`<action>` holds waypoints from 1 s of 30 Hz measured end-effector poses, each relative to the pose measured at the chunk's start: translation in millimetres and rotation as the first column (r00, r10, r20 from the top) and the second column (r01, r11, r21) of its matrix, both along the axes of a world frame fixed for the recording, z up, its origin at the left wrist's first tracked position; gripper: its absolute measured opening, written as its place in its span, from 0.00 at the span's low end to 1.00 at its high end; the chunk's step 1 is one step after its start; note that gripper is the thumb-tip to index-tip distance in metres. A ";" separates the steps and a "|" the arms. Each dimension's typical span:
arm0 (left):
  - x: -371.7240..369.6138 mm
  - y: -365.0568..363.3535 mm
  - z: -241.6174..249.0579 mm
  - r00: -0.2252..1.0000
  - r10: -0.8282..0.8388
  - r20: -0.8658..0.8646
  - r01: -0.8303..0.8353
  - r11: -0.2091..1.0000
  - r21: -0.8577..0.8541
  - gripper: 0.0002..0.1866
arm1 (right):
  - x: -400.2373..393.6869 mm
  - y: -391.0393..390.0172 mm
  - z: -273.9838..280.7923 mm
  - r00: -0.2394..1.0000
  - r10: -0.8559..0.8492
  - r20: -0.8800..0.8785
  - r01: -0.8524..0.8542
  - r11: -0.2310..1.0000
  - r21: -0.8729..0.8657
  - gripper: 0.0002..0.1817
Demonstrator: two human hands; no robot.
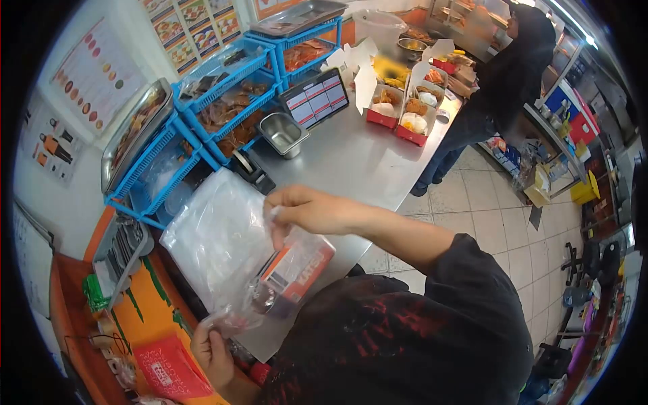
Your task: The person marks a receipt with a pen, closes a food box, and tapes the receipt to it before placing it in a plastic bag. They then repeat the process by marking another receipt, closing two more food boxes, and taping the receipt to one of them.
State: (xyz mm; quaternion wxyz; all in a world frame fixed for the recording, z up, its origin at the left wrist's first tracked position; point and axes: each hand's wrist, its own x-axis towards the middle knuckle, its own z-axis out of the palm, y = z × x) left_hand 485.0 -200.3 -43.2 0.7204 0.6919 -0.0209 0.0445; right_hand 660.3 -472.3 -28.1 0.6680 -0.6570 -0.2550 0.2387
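A clear plastic bag is stretched between my two hands, with a red and white box (300, 270) inside or just under it; I cannot tell which. My left hand (214, 351) pinches the bag's lower edge. Fingers of my right hand (297, 210) are closed on the bag's upper edge, above the box. Beside them, a stack of clear plastic bags (219, 233) lies at the near end of the metal table (337, 162).
Blue baskets (233, 101) with packets line the wall. A tablet (316, 98), a metal container (283, 131) and a tape dispenser (251, 169) stand near them. Open food boxes (398, 111) are at the far end. A person in dark clothes (499, 88) stands beyond.
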 end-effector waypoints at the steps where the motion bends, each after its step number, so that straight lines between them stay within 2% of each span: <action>1: 2.2 -11.4 11.4 0.989 0.095 0.111 -0.126 0.941 0.314 0.10 | -6.7 10.0 -4.0 0.993 0.059 -0.105 -0.043 0.988 0.151 0.15; 2: 7.5 -20.9 22.1 0.989 0.087 0.119 -0.120 0.946 0.303 0.10 | -19.1 19.5 -0.4 0.983 0.186 0.001 -0.186 0.982 0.022 0.18; 3: 15.1 -30.4 31.7 0.972 0.001 0.237 -0.143 0.801 0.582 0.06 | -35.0 30.6 3.1 0.944 0.317 0.092 -0.304 0.944 -0.129 0.21; 4: 22.3 -36.8 36.1 0.939 -0.114 0.326 -0.205 0.574 0.793 0.03 | -56.2 50.1 -14.7 0.924 0.266 0.274 -0.239 0.962 -0.128 0.19; 5: 32.1 -41.6 28.6 0.884 -0.181 0.430 -0.230 0.634 0.739 0.03 | -68.9 64.1 -30.0 0.868 0.212 0.449 -0.179 0.977 -0.115 0.17; 7: 36.3 -35.2 25.3 0.847 -0.215 0.486 -0.246 0.652 0.717 0.05 | -70.5 69.4 -2.1 0.869 0.271 0.414 -0.140 0.937 -0.320 0.11; 8: 34.6 -26.9 22.3 0.823 -0.237 0.516 -0.254 0.659 0.708 0.07 | -67.1 68.3 -2.7 0.864 0.264 0.430 -0.124 0.937 -0.325 0.11; 9: 33.5 -12.8 21.4 0.884 -0.222 0.412 -0.108 0.761 0.640 0.28 | -62.3 65.4 -6.2 0.835 0.271 0.478 -0.073 0.917 -0.392 0.10; 10: 34.2 -10.1 14.1 0.874 -0.229 0.428 -0.114 0.760 0.640 0.28 | -59.1 63.2 -10.4 0.805 0.280 0.523 -0.018 0.893 -0.450 0.08; 12: 45.1 -15.8 -13.5 0.917 -0.270 0.294 -0.070 0.616 0.784 0.50 | -57.5 62.0 -10.5 0.778 0.277 0.563 0.001 0.896 -0.443 0.09; 13: 76.3 2.5 -160.5 0.785 -0.201 0.585 -0.049 0.922 0.383 0.52 | -58.9 64.1 -5.7 0.744 0.425 0.516 -0.160 0.863 -0.480 0.10; 14: 107.3 19.4 -303.1 0.558 -0.100 0.823 0.129 0.991 0.033 0.54 | -59.2 67.2 -3.3 0.682 0.563 0.467 -0.314 0.802 -0.508 0.10; 15: 94.6 -9.1 -196.5 0.915 -0.275 0.295 0.116 0.880 0.461 0.52 | -63.3 79.0 -21.6 0.680 0.556 0.478 -0.303 0.807 -0.507 0.10; 16: 93.8 -26.1 -169.6 0.944 -0.299 0.140 0.203 0.860 0.468 0.51 | -71.9 99.3 -54.9 0.633 0.538 0.556 -0.337 0.838 -0.429 0.11; 17: 96.0 -34.2 -168.3 0.943 -0.329 0.052 0.275 0.857 0.435 0.50 | -75.0 115.5 -72.1 0.586 0.509 0.630 -0.376 0.860 -0.345 0.12; 19: 102.1 -51.1 -171.7 0.889 -0.438 -0.135 0.457 0.830 0.321 0.47 | -55.7 121.5 -50.5 0.593 0.523 0.612 -0.399 0.851 -0.341 0.13; 20: 101.8 -54.7 -173.3 0.835 -0.501 -0.227 0.547 0.798 0.253 0.46 | -46.5 125.5 -41.8 0.597 0.546 0.588 -0.426 0.837 -0.344 0.13; 22: 100.3 -55.9 -177.1 0.687 -0.603 -0.405 0.697 0.704 0.135 0.44 | -19.7 139.4 -66.2 0.612 0.489 0.621 -0.387 0.870 -0.304 0.13; 24: 101.7 -59.1 -181.2 0.529 -0.650 -0.546 0.787 0.616 0.031 0.41 | -3.0 148.8 -82.2 0.778 0.415 0.472 -0.269 0.899 -0.347 0.08; 25: 105.2 -60.0 -180.7 0.469 -0.649 -0.599 0.805 0.593 -0.013 0.40 | -1.8 150.3 -82.6 0.773 0.421 0.474 -0.275 0.896 -0.348 0.08; 27: 113.9 -60.1 -177.9 0.405 -0.621 -0.671 0.799 0.598 -0.071 0.37 | 0.8 151.7 -73.6 0.924 0.296 0.240 -0.247 0.945 -0.216 0.05; 28: 119.1 -59.6 -173.8 0.398 -0.607 -0.688 0.788 0.610 -0.082 0.36 | -0.7 150.7 -65.5 0.921 0.301 0.246 -0.251 0.944 -0.214 0.05; 29: 115.1 -58.1 -177.9 0.552 -0.693 -0.463 0.762 0.645 -0.058 0.32 | -5.5 150.3 -57.6 0.921 0.290 0.261 -0.219 0.938 -0.270 0.03; 30: 115.8 -57.6 -178.8 0.552 -0.687 -0.473 0.760 0.647 -0.054 0.32 | -9.0 149.9 -53.3 0.921 0.277 0.275 -0.183 0.929 -0.322 0.03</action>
